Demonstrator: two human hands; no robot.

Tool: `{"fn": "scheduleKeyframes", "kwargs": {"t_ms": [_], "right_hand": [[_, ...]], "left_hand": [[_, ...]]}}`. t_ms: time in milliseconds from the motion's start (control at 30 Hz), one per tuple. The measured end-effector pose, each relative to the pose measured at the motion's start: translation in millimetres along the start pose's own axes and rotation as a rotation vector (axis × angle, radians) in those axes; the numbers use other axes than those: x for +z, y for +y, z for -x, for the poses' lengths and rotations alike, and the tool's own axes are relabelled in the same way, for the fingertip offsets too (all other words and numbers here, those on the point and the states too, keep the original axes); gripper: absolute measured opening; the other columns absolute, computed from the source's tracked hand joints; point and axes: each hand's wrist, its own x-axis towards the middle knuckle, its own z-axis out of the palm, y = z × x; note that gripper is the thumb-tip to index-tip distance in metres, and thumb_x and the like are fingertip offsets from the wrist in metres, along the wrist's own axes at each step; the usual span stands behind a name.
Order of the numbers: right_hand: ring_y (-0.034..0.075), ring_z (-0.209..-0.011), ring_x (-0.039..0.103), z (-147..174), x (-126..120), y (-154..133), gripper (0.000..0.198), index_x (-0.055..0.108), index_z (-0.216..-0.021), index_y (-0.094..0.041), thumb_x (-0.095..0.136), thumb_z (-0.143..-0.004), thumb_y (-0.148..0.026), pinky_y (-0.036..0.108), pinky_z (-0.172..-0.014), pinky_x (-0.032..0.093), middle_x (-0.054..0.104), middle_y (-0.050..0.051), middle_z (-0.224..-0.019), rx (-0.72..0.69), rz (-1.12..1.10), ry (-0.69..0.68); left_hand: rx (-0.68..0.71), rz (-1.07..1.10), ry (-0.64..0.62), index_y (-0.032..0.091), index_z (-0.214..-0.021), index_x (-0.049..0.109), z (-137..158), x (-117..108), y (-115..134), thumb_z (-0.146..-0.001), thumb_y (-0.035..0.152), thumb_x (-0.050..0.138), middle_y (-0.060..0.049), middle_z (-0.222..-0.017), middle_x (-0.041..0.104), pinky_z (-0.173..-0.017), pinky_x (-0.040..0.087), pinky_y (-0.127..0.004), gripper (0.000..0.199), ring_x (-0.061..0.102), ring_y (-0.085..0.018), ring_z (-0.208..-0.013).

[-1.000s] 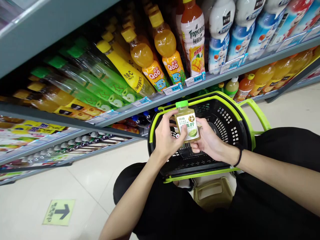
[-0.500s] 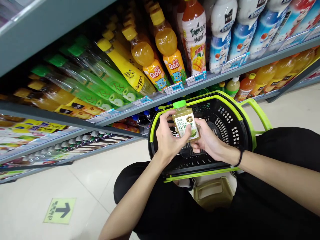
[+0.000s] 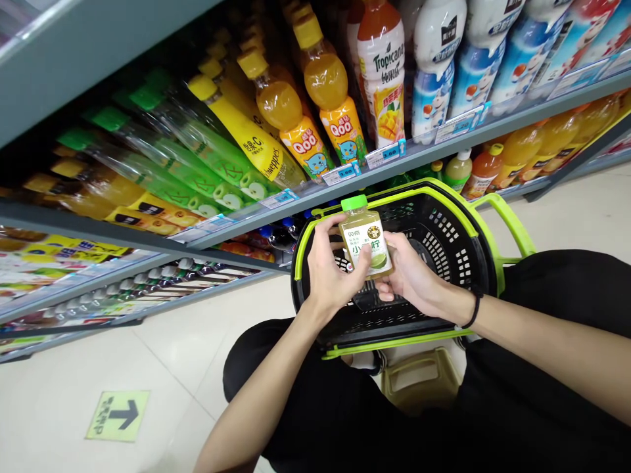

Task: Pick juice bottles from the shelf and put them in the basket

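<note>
- Gripping a green-capped bottle [image 3: 369, 238], the left hand [image 3: 331, 270] lays its thumb across the front.
- Fingers of the right hand [image 3: 411, 270] clasp the bottle's other side.
- The bottle is held, slightly tilted, over the black basket [image 3: 484, 276].

Grey multi-tier shop shelving [image 3: 98, 46]: slanted boards, running from nine o'clock through twelve to past two; rear recess in deep shadow towards eleven. White-and-blue printed price labels [image 3: 387, 154]: set along the shelf edge, clear at one and two. Glossy cream tile floor [image 3: 177, 315]: broad area around eight, further stretch near three; thin joints, bright reflected light. Square yellow-green floor sticker [image 3: 117, 416], dark arrow and lettering: eight o'clock.
</note>
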Motion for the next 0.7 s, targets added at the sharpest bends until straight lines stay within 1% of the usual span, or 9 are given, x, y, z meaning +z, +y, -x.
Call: {"fn": "scheduleKeyframes", "kwargs": {"t_ms": [133, 267, 367, 500, 700], "right_hand": [[0.011, -0.05, 0.036, 0.8, -0.2, -0.9, 0.047, 0.062, -0.108, -0.021, 0.033, -0.105, -0.058, 0.022, -0.044, 0.033, 0.061, 0.002, -0.076, 0.006, -0.014, -0.012], [0.011, -0.05, 0.036, 0.8, -0.5, -0.4, 0.047, 0.062, -0.106, -0.02, 0.033, -0.105, -0.057, 0.022, -0.044, 0.033, 0.063, 0.003, -0.077, 0.013, -0.013, -0.015], [0.011, -0.049, 0.036, 0.3, -0.4, 0.5, 0.045, 0.062, -0.106, -0.021, 0.034, -0.105, -0.057, 0.021, -0.044, 0.033, 0.061, 0.002, -0.076, 0.006, -0.013, -0.01], [0.011, -0.049, 0.036, 0.5, 0.5, 1.2, 0.044, 0.062, -0.107, -0.022, 0.035, -0.105, -0.056, 0.022, -0.043, 0.033, 0.057, 0.001, -0.072, -0.002, 0.0, 0.011], [0.011, -0.051, 0.035, 2.3, 1.4, 1.6, 0.043, 0.061, -0.106, -0.022, 0.034, -0.105, -0.056, 0.022, -0.044, 0.033, 0.056, 0.0, -0.073, -0.01, 0.027, -0.002]], "left_hand": [[0.021, 0.006, -0.03, 0.019, -0.136, 0.048, -0.8, -1.8, -1.2, -0.09, 0.037, 0.068, -0.013, -0.133, 0.062, -0.081, 0.063, -0.033, 0.053, 0.066, -0.022, -0.111], [0.026, 0.019, -0.048, 0.02, -0.137, 0.048, -1.0, -2.7, -1.9, -0.088, 0.031, 0.065, -0.013, -0.133, 0.061, -0.082, 0.063, -0.034, 0.053, 0.065, -0.023, -0.112], [0.015, 0.013, -0.035, 0.02, -0.135, 0.049, -0.7, -2.1, -0.5, -0.087, 0.031, 0.067, -0.012, -0.132, 0.062, -0.082, 0.063, -0.033, 0.053, 0.065, -0.022, -0.111], [-0.016, -0.012, 0.004, 0.021, -0.132, 0.05, 0.2, -0.4, 2.4, -0.086, 0.036, 0.073, -0.011, -0.13, 0.063, -0.08, 0.063, -0.032, 0.053, 0.067, -0.022, -0.11], [-0.019, -0.001, 0.015, 0.02, -0.13, 0.05, 0.4, 0.1, 1.6, -0.088, 0.038, 0.073, -0.012, -0.128, 0.063, -0.08, 0.062, -0.032, 0.051, 0.067, -0.022, -0.109]]}}
